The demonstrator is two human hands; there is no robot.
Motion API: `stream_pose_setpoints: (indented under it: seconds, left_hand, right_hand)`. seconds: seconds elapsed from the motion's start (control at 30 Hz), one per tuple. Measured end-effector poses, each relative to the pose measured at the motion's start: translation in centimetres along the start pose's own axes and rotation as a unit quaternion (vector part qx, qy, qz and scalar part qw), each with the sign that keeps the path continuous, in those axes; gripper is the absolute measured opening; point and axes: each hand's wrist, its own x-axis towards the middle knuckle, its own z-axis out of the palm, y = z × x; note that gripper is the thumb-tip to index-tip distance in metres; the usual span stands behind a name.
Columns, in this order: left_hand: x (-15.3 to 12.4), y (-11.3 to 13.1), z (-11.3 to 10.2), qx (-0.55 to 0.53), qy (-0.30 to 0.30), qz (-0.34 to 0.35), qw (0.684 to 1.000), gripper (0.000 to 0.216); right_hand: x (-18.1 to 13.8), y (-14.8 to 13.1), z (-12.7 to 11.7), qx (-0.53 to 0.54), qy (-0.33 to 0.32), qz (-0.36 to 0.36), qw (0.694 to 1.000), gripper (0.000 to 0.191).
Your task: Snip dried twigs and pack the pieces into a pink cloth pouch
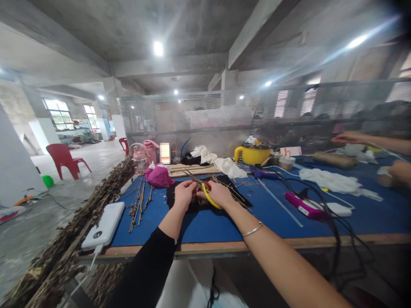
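My left hand (183, 193) is closed on a thin brown twig (192, 176) over a black cloth (224, 188) on the blue table (224, 222). My right hand (220, 194) grips yellow-handled scissors (208, 196) right beside the left hand, their blades at the twig. More cut twigs (139, 203) lie loose on the table to the left of my hands.
A white power bank (104, 224) lies at the table's left edge, beside a long heap of branches (80, 222). A pink cloth (159, 176), wooden sticks, a yellow pot (253, 154), a magenta tool (303, 205) with black cables and white rags lie farther back. Another person's hands (353, 137) work at the right.
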Motion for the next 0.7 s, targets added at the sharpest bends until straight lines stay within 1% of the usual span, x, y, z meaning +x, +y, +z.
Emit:
stream_pose_setpoints:
  seconds: [0.17,0.4,0.57,0.7]
  left_hand:
    - [-0.01,-0.12,-0.02,0.014,-0.016,0.013,1.0,0.021]
    - [0.06,-0.12,-0.02,0.002,-0.025,0.013,1.0,0.021]
    - [-0.02,0.16,-0.04,-0.01,-0.008,-0.002,1.0,0.028]
    - [0.04,0.3,-0.02,-0.012,0.006,0.014,1.0,0.023]
  right_hand:
    - [0.08,0.16,0.51,0.022,0.0,-0.015,1.0,0.063]
    - [0.05,0.08,0.14,0.014,0.002,-0.02,1.0,0.06]
    - [0.03,-0.06,-0.04,0.009,-0.007,-0.012,1.0,0.058]
    - [-0.01,0.08,0.21,0.009,-0.006,-0.013,1.0,0.062]
